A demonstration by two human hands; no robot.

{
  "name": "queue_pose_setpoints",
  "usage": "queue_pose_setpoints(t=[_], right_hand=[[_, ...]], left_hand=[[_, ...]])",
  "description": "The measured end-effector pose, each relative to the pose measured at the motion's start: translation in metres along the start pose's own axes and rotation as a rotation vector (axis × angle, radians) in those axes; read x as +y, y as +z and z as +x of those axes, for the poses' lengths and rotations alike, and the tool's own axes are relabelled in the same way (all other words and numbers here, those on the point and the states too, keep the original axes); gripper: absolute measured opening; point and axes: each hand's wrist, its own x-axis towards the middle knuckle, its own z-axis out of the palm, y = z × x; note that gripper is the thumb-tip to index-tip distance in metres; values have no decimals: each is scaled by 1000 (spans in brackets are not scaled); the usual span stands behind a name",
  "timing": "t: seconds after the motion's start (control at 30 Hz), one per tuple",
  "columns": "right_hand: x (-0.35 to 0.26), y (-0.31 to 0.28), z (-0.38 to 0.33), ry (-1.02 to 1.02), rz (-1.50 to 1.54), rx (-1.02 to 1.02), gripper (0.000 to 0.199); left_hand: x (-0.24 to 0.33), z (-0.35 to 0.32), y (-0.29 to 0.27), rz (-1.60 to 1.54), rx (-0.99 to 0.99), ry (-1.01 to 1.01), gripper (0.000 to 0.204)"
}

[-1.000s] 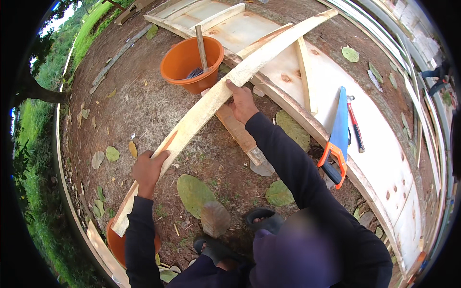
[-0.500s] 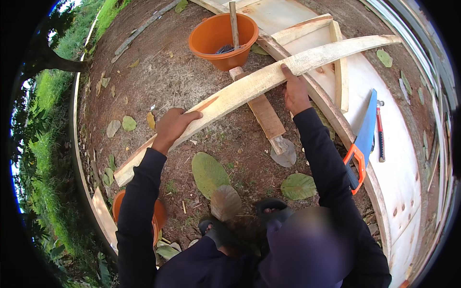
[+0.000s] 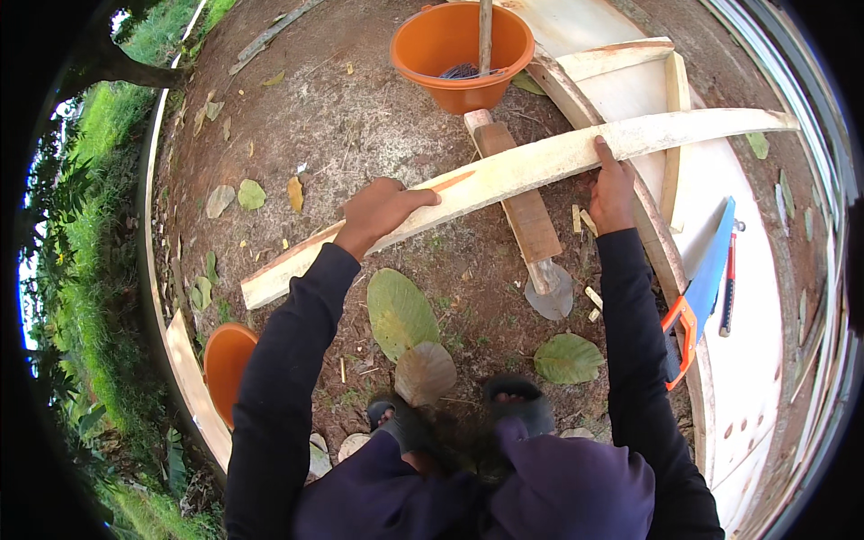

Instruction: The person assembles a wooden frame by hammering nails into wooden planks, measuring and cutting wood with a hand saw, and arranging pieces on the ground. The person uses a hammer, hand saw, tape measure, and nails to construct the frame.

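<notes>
A long sawn plank [image 3: 522,174] is held slantwise above the bare soil, its far end reaching over a pale, knotty panel [image 3: 751,360]; whether the panel's frame is touched cannot be told. The plank is gripped near its lower end by the left hand [image 3: 385,211] and farther up by the right hand [image 3: 614,191], thumb over the top face. If the plank is swung sideways, the orange plastic tub [image 3: 459,94] could be knocked, or the handsaw [image 3: 709,261] dislodged from the panel's edge. Splinters could be caught by bare fingers, since the plank's edge looks rough. A reddish streak is shown in its creamy grain. Beneath it, a brown wooden block [image 3: 533,229] is seen; beside the blue-bladed saw, a red-and-black-handled hammer [image 3: 728,283] is laid.
</notes>
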Motion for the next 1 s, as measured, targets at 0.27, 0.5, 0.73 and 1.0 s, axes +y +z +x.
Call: queue_pose_setpoints(t=[0.27, 0.5, 0.73, 1.0], right_hand=[[8, -49, -73, -159, -670, -260, 70], [46, -39, -139, -371, -1151, -359, 76], [63, -33, -162, -424, -1177, -378, 75], [66, -25, -169, -411, -1108, -351, 74]], left_hand=[[-30, 9, 49, -100, -71, -25, 77], [-25, -6, 60, -151, -15, -40, 77], [-10, -11, 37, -65, 8, -56, 73], [-18, -8, 39, -98, -8, -53, 73]])
